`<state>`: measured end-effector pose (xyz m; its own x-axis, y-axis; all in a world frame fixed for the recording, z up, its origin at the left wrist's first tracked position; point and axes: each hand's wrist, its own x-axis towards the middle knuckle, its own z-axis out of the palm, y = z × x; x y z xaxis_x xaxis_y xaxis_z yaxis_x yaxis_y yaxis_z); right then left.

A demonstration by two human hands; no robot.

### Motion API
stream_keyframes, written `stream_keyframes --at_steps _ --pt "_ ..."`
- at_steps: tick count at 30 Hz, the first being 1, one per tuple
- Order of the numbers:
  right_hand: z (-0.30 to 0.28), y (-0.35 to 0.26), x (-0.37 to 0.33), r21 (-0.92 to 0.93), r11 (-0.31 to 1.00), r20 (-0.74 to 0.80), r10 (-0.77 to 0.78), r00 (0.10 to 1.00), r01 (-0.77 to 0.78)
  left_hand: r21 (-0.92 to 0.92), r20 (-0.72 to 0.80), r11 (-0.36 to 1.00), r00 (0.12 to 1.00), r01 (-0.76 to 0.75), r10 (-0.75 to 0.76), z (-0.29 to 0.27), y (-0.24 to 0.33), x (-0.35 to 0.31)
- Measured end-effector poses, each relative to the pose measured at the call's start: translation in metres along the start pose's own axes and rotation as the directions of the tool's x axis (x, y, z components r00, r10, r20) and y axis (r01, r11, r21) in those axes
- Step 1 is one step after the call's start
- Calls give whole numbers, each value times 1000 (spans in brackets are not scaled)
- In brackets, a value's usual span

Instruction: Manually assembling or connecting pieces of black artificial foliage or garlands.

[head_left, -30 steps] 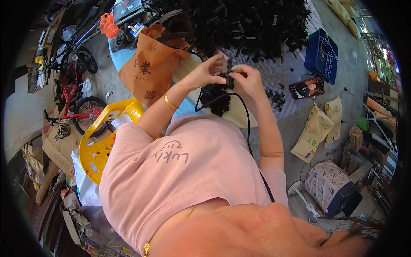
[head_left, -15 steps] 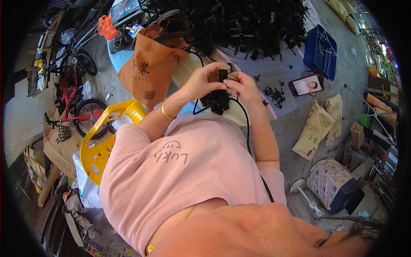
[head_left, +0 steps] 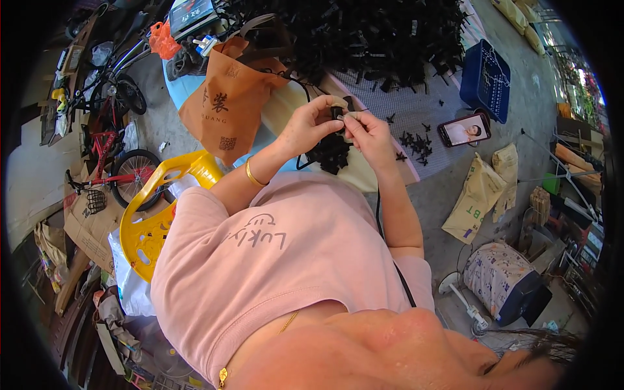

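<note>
Both my hands meet above my lap, holding a small black piece whose exact kind I cannot make out. My left hand curls around it, thumb and forefinger closed on it. From the other side my right hand pinches at its edge; what lies between those fingertips is mostly hidden. Pale covers show on some fingertips of both hands. Just below the hands lies a small heap of black pieces. Farther off spreads a large pile of similar black pieces.
An orange-brown bag stands left of my hands. To the right are scattered black pieces, a phone with a lit screen and a blue basket. A yellow chair is at my left; a black cable runs by my right arm.
My right hand has shifted slightly toward my left, its fingertips closer to the left ones. The black piece shows less between the fingers. The cable loop beneath the hands is now mostly out of sight.
</note>
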<state>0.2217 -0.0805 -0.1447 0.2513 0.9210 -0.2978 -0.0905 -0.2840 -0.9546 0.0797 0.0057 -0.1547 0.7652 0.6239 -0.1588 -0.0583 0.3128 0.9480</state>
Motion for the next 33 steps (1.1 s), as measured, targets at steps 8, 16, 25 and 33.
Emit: stream_keyframes --at_steps 8,16,25,33 --pt "-1 -5 -10 -175 964 34 -197 980 200 27 33 999 999 26 -26 1 12 -9" --pt "13 -3 -15 -174 976 -74 -148 986 133 195 -38 979 996 -67 76 1 8 -8" --pt "8 4 -12 182 970 26 158 987 -160 403 -69 907 984 -121 162 1 -3 -13" --pt "3 -2 -6 -174 968 -58 -192 980 179 607 -180 793 960 -62 213 12 16 -14"
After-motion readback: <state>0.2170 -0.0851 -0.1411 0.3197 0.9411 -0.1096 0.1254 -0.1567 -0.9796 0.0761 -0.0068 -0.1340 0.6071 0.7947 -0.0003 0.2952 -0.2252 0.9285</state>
